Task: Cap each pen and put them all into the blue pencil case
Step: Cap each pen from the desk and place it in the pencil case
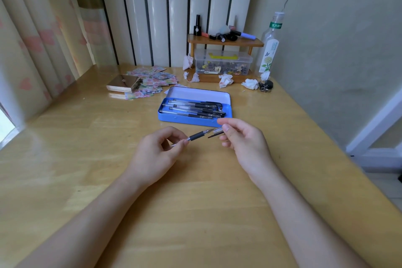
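The blue pencil case lies open on the wooden desk, its lid tilted back, with several capped black pens inside. Just in front of it, my left hand pinches an uncapped pen by its barrel, tip pointing right. My right hand holds the clear pen cap with a black clip, its mouth facing the pen tip. Tip and cap are a small gap apart, above the desk.
A flat metallic box and scattered stickers lie back left. A small wooden shelf with cosmetics, a clear plastic box, crumpled tissues, keys and a bottle stand behind the case.
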